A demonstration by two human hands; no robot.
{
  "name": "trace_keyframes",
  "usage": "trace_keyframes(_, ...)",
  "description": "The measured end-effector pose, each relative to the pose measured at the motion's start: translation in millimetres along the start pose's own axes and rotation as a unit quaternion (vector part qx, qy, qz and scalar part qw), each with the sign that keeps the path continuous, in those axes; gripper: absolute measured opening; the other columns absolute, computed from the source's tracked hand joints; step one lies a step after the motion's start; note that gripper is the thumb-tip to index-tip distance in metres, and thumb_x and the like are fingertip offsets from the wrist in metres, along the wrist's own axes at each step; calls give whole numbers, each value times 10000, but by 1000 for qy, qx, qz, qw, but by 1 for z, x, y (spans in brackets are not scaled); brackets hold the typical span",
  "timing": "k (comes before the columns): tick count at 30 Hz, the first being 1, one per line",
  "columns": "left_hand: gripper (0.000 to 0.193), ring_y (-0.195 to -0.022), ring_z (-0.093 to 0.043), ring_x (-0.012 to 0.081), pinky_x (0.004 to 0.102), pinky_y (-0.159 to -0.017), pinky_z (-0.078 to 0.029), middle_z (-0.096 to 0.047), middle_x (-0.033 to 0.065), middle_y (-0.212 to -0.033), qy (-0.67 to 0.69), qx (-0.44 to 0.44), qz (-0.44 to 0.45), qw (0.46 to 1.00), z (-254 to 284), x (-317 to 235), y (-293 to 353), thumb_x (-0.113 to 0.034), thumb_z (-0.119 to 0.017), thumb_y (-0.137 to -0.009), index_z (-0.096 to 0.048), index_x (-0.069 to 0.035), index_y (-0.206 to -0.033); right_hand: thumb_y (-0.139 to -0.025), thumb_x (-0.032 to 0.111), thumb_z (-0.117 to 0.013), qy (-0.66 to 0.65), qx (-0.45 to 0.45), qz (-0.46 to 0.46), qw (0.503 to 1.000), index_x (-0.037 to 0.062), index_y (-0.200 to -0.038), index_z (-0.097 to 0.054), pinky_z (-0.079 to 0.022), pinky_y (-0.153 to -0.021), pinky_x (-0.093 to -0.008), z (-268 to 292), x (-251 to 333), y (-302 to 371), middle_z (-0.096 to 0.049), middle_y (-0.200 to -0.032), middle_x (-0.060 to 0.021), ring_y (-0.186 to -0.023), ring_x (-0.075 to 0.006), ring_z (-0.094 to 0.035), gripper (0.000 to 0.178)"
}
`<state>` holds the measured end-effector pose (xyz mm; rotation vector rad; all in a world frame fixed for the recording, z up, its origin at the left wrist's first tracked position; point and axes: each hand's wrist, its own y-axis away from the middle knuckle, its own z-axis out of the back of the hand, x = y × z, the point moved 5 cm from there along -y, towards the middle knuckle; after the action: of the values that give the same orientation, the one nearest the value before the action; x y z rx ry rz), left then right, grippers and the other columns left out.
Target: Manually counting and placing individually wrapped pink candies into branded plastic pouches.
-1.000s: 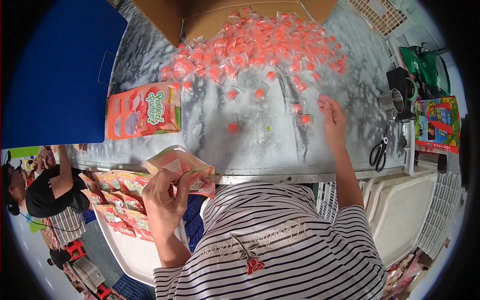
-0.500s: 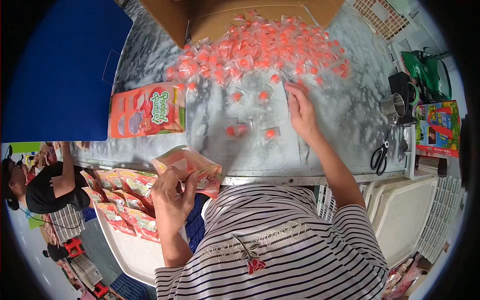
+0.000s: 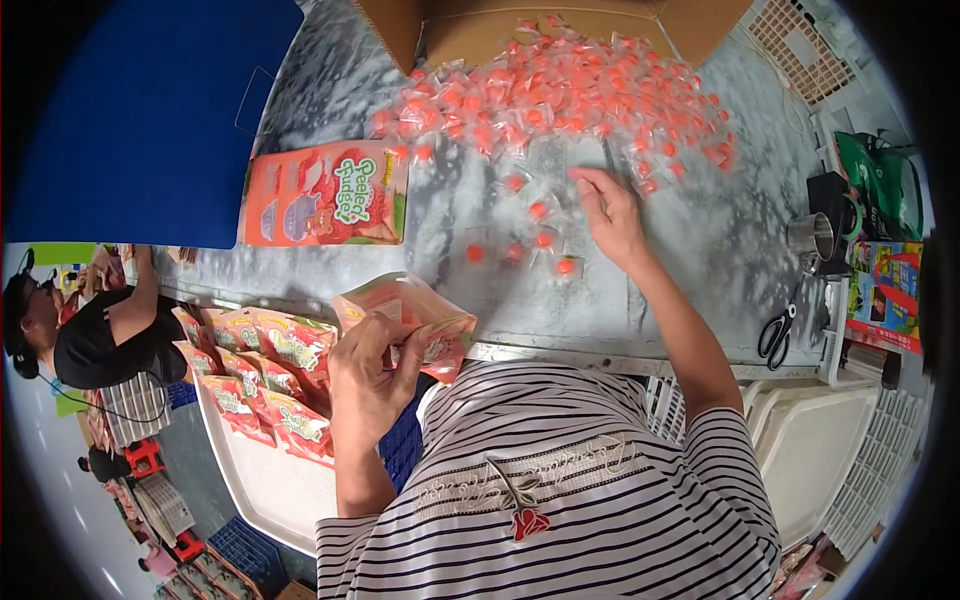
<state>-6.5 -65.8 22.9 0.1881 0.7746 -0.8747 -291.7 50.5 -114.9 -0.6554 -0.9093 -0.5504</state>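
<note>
My left hand (image 3: 372, 378) grips an unsealed red printed pouch (image 3: 400, 303) at the table's front edge, thumb and fingers pinched on its near side. Its mouth gapes toward the table; what is inside cannot be seen. Over the table's middle is my right hand (image 3: 614, 218), empty, index finger stretched out and thumb apart from it. Left of that hand lie several loose candies, pink-red balls in clear wrappers, one of them here (image 3: 543, 240). Beyond it spreads a large heap of the same wrapped candies (image 3: 560, 95).
A cardboard box (image 3: 540, 35) lies behind the heap. At left are a flat red pouch (image 3: 330, 190) and a blue panel (image 3: 130, 120). Several filled pouches (image 3: 290, 345) stand on a white tray (image 3: 270, 495). Scissors (image 3: 776, 338) and a metal cup (image 3: 810, 236) sit right. Another person works far left.
The view has shifted, so the scene sits further right. My right hand has come away from the heap, and another candy lies among the loose ones. My left hand keeps its hold on the pouch.
</note>
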Motion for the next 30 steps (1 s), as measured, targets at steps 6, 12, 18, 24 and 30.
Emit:
trace_keyframes(6, 151, -528, -513, 252, 343, -504, -407, -534, 120, -644, 2, -2, -21, 1000, -1, -1, 0, -24, -732, -762, -583, 4, -766, -927, 74, -486, 33, 81, 118, 989, 28, -1127, -599, -448, -883, -334, -42, 20, -24, -605, -1100, -122, -985, -249, -574, 234)
trace_keyframes(12, 142, -535, -519, 251, 342, -508, -412, -532, 119, -649, 20, -14, -14, 1000, 2, 6, 5, -20, -725, -766, -586, 3, -774, -902, 59, -488, 116, 192, 199, 954, 4, -1112, -599, -380, -1010, -388, -70, 23, -6, -553, -1228, -136, -1168, -293, -477, 244)
trace_keyframes(18, 147, -545, -533, 254, 345, -516, -423, -532, 118, -645, -5, -7, -3, 1000, 1, 7, 9, -16, -726, -762, -579, -3, -766, -905, 85, -507, 7, 270, 51, 962, 13, -1114, -604, -360, -1035, -392, -54, 57, 5, -520, -1266, -142, -1225, -306, -439, 242)
trace_keyframes(24, 146, -553, -542, 264, 353, -521, -432, -544, 123, -653, -5, 3, -36, 999, -5, 2, 5, -22, -727, -761, -582, -8, -768, -861, 201, -629, 190, 291, 274, 897, 36, -1060, -638, -301, -1086, -458, -89, 80, 31, -504, -1293, -137, -1267, -306, -402, 259)
trace_keyframes(30, 143, -557, -545, 275, 356, -528, -434, -551, 126, -656, 2, -8, 0, 1000, -1, 12, 14, -27, -730, -760, -591, -2, -782, -893, 141, -602, 24, 173, 137, 975, 32, -1103, -617, -356, -1051, -365, -27, 61, 22, -581, -1229, -106, -1207, -255, -497, 237)
